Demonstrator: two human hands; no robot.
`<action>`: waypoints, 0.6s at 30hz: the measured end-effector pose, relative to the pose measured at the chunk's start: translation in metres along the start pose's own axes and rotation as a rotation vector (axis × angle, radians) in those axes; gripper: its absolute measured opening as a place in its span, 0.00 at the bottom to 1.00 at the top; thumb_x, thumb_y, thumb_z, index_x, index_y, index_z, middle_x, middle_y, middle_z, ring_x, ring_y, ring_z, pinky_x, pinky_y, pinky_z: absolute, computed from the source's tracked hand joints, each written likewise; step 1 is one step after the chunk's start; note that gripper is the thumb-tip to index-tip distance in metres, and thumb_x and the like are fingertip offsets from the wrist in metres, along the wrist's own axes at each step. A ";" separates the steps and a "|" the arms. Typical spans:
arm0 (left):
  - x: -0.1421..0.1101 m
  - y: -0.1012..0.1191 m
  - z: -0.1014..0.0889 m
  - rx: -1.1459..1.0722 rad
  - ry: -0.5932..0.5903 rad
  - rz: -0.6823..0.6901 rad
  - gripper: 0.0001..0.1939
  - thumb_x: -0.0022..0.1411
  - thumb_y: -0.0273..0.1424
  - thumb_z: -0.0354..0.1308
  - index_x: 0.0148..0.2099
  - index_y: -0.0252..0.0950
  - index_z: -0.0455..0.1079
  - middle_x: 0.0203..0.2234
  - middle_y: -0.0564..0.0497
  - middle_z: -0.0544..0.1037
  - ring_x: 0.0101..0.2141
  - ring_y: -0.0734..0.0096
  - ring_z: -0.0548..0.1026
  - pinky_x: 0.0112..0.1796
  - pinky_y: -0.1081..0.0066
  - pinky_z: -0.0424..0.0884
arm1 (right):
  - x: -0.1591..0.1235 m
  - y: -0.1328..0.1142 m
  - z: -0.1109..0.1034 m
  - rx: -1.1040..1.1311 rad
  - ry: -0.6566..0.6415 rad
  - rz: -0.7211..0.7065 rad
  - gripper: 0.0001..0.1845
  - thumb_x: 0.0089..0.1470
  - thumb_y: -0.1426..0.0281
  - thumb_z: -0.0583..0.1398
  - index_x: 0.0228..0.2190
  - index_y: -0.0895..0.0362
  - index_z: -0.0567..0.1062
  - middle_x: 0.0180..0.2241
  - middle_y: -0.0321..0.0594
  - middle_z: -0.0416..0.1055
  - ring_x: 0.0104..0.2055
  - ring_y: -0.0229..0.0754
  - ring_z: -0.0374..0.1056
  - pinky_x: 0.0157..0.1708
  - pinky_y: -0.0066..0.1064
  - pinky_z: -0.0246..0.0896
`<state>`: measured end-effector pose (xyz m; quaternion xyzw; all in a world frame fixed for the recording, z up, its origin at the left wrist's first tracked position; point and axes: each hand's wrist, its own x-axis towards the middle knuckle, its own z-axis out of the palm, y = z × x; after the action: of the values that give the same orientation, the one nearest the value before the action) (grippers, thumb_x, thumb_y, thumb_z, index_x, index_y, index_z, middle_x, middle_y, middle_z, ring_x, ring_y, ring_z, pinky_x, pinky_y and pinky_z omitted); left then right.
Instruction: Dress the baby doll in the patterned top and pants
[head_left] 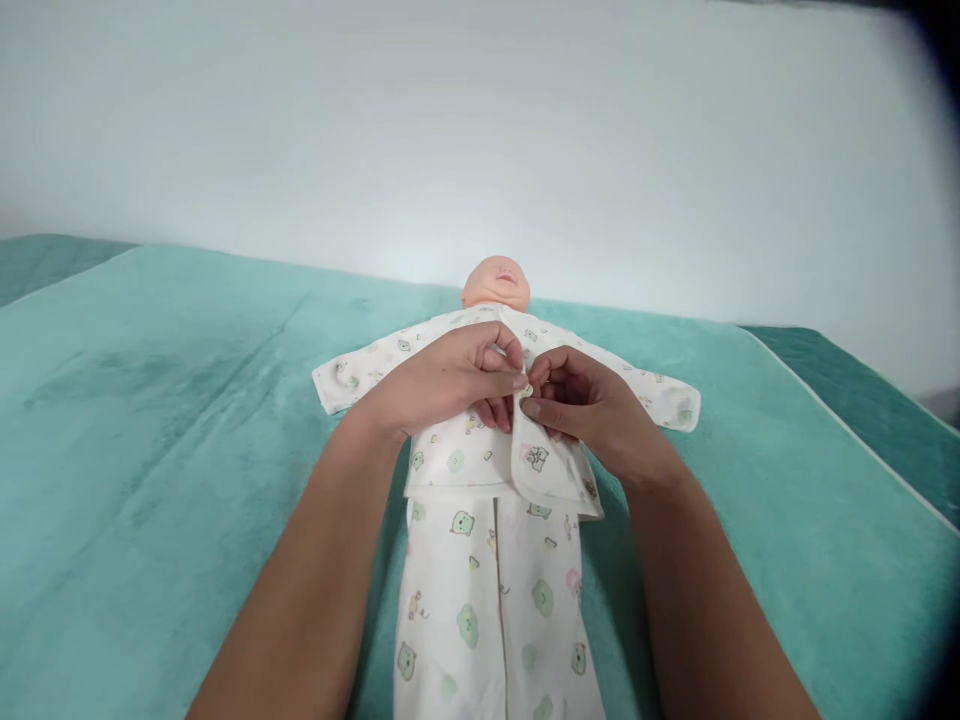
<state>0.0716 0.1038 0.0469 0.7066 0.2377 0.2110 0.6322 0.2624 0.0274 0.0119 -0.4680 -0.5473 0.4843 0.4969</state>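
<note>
A baby doll (496,282) lies on its back on a teal blanket (165,420), head away from me. It wears a white shirt (540,465) and white trousers (480,610) printed with small green animals. My left hand (442,382) pinches the left front edge of the shirt at the chest. My right hand (585,405) pinches the other front flap, fingertips meeting the left hand's at a small button (527,390). The lower corner of the flap hangs loose and folded out.
The teal blanket covers a wide flat bed, with a darker green border (862,400) at the right and far left. A plain white wall (480,140) rises behind the doll's head.
</note>
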 end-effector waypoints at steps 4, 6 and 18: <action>0.000 -0.002 -0.002 -0.027 -0.026 0.015 0.06 0.65 0.33 0.60 0.40 0.38 0.65 0.23 0.56 0.75 0.27 0.72 0.78 0.30 0.72 0.75 | 0.000 0.002 0.000 0.007 -0.009 -0.029 0.09 0.56 0.63 0.67 0.35 0.53 0.73 0.27 0.29 0.65 0.23 0.29 0.61 0.19 0.24 0.51; 0.000 -0.002 -0.002 -0.028 -0.030 0.019 0.06 0.65 0.33 0.60 0.40 0.38 0.65 0.23 0.56 0.75 0.28 0.73 0.78 0.30 0.72 0.75 | 0.000 0.003 0.000 0.014 -0.007 -0.046 0.09 0.59 0.62 0.65 0.36 0.53 0.73 0.27 0.30 0.65 0.23 0.30 0.61 0.19 0.24 0.51; -0.004 0.001 -0.004 0.017 -0.062 0.004 0.05 0.65 0.33 0.58 0.42 0.38 0.67 0.26 0.54 0.78 0.30 0.71 0.79 0.33 0.70 0.75 | 0.000 0.003 0.000 0.069 -0.017 -0.026 0.06 0.59 0.65 0.64 0.36 0.53 0.72 0.25 0.30 0.64 0.23 0.31 0.61 0.21 0.25 0.51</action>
<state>0.0662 0.1044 0.0487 0.7188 0.2183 0.1881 0.6327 0.2626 0.0275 0.0087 -0.4393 -0.5406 0.5004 0.5141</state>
